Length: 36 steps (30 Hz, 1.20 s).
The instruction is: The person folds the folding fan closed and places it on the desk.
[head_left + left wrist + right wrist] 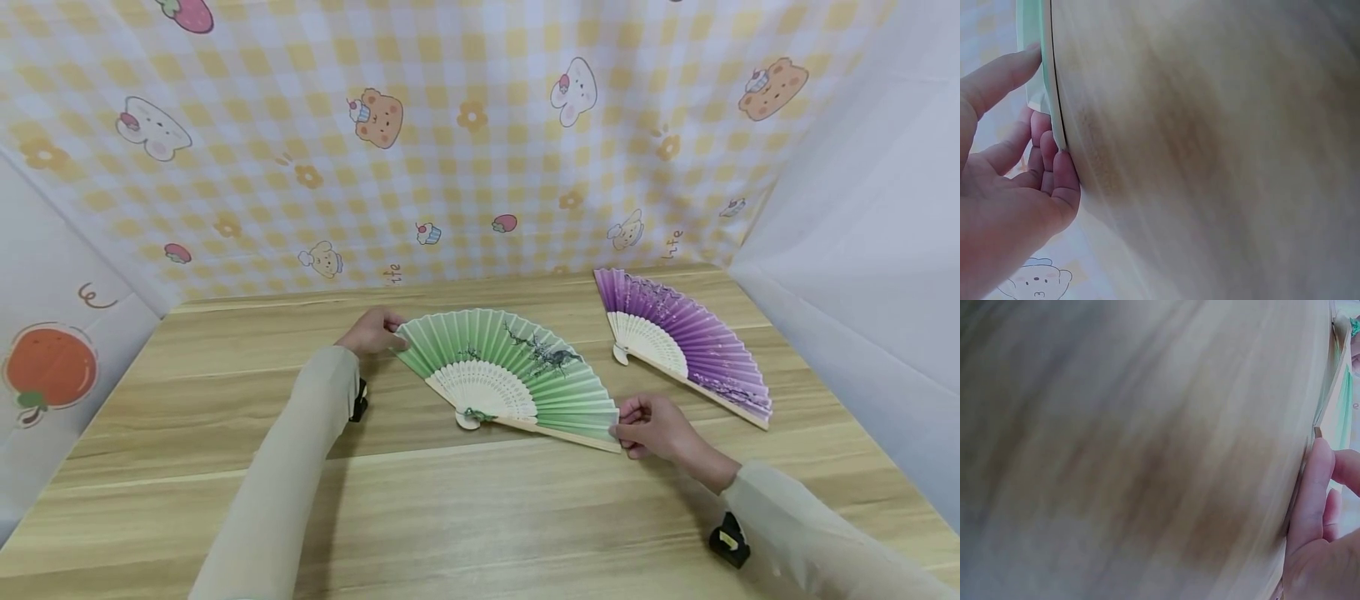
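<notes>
A green folding fan point(510, 367) with pale pierced ribs and a dark branch print lies spread wide over the middle of the table. My left hand point(373, 332) pinches its upper left end, thumb on top; in the left wrist view the fingers point(1040, 159) curl beneath the fan's edge. At the lower right end, my right hand point(654, 429) grips the outer guard stick between thumb and fingers. A green cord point(477, 413) is tied by the pivot. Past the right hand, a purple folding fan point(686, 342) with a blossom print lies spread, untouched.
The wood-grain table point(450, 517) reaches back to a yellow checked cloth point(480, 167) with cartoon animals. White cloth walls point(847, 208) stand at both sides. A black wrist strap point(729, 540) shows on the right sleeve, another strap point(359, 402) on the left.
</notes>
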Available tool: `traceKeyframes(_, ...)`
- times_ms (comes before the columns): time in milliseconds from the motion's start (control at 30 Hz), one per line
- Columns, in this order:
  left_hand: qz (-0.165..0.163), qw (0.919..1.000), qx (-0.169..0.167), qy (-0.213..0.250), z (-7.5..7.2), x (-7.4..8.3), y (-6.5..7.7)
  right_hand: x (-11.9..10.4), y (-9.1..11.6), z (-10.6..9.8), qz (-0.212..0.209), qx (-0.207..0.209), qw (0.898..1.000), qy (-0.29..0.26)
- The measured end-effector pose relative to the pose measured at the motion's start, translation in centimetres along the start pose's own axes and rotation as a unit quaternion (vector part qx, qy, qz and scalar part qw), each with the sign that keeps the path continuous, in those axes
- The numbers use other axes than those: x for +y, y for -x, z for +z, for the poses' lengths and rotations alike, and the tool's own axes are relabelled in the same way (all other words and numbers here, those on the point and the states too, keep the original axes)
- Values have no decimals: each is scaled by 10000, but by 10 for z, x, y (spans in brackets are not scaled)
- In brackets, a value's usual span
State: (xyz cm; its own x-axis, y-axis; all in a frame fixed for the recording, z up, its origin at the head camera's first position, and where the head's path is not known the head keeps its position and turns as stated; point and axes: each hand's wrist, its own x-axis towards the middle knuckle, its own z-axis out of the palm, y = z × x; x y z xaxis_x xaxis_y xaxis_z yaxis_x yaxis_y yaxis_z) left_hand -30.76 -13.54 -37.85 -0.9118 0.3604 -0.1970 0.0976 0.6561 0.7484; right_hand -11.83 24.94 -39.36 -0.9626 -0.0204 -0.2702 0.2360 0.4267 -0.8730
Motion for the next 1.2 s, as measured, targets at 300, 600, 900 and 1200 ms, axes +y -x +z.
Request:
traceKeyframes(300, -162, 9998, 76, 42, 1, 0, 1, -1, 1, -1, -53, -91, 9998, -138)
traceKeyframes(600, -99, 9997, 124, -164, 1, 1, 4, -2, 1, -2, -158, -194, 9996, -123)
traceKeyframes(900, -204, 9996, 96, -149, 1, 0, 7, -2, 4, -3, -53, -299, 9994, -143)
traceKeyframes(1200, -237, 9997, -20, -22, -1, -2, 11, -4, 6, -5, 11, -384, 9989, -259)
